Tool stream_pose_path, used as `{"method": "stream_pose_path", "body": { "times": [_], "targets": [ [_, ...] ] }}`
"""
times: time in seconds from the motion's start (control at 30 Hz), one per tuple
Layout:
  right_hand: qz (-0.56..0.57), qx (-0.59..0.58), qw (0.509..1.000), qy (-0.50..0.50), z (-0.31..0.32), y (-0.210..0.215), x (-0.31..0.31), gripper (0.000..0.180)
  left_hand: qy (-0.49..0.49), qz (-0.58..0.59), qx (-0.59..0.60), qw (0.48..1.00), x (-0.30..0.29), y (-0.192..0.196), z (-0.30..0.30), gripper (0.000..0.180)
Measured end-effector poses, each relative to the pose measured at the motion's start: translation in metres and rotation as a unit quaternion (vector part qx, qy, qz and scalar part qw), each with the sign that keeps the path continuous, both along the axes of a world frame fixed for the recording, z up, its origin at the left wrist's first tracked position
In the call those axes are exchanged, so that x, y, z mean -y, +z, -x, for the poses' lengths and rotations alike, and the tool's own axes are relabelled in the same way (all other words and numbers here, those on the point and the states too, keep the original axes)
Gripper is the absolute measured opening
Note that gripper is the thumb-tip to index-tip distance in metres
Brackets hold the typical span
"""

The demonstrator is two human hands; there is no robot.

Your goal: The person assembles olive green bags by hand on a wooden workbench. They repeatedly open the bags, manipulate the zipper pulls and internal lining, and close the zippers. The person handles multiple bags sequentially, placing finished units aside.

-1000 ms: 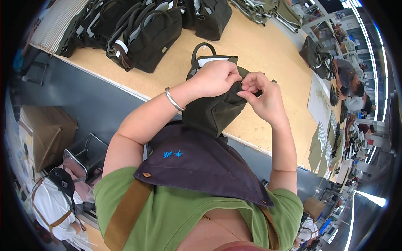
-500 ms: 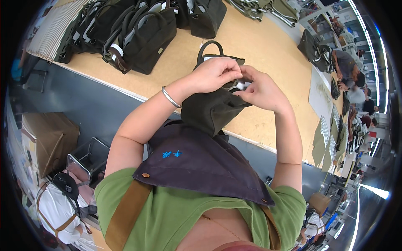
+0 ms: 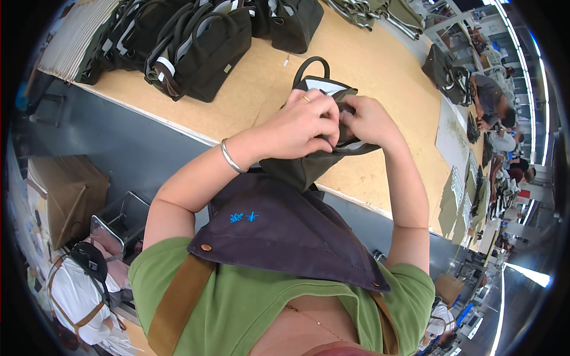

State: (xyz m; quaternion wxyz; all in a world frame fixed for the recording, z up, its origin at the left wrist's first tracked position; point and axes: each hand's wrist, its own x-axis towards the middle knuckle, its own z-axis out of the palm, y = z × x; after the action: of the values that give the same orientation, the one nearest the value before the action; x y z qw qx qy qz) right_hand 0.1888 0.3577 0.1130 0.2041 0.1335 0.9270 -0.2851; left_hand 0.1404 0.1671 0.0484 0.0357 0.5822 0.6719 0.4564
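Observation:
A dark olive handbag (image 3: 304, 171) stands at the near edge of the table, close against my apron. One rounded black handle (image 3: 313, 62) rises on its far side, and pale lining shows at the open mouth. Over the left part of the mouth, my left hand (image 3: 313, 123) is closed, its curled fingers gripping the bag's edge. My right hand (image 3: 369, 123) pinches the right part of the opening, thumb and fingertips dipping inside. The fingertips of both hands nearly meet, and whatever lies between them is hidden.
Several finished dark bags (image 3: 205, 56) crowd the table's far left. Folded olive pieces (image 3: 395, 15) lie at the back, and more dark bags (image 3: 446, 74) sit at the right. A brown carton (image 3: 71, 193) stands on the floor at left. Other people work farther off.
My left hand has turned over and moved slightly right and down onto the bag's mouth. The opening has spread wider, showing more pale lining, and the handle has shifted right.

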Motion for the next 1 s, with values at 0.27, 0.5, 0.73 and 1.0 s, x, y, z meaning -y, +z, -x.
{"method": "stream_pose_path", "body": {
  "times": [0.27,0.5,0.73,1.0],
  "targets": [
    [0.224,0.011,0.974,0.022,-0.009,-0.020,-0.010,0.018,0.036,0.077,-0.023,0.996,0.008,-0.001,-0.002,0.019],
    [0.260,0.033,0.965,0.021,-0.013,-0.024,-0.012,0.015,0.074,0.060,0.035,0.995,0.016,-0.011,0.000,0.018],
    [0.133,0.035,0.990,-0.035,-0.006,-0.015,0.003,0.012,0.079,0.091,0.038,0.992,0.021,-0.006,-0.002,0.015],
    [0.221,0.034,0.974,0.047,-0.009,-0.013,-0.002,0.013,0.102,0.080,0.079,0.988,0.023,-0.010,-0.004,0.015]
  ]
}}
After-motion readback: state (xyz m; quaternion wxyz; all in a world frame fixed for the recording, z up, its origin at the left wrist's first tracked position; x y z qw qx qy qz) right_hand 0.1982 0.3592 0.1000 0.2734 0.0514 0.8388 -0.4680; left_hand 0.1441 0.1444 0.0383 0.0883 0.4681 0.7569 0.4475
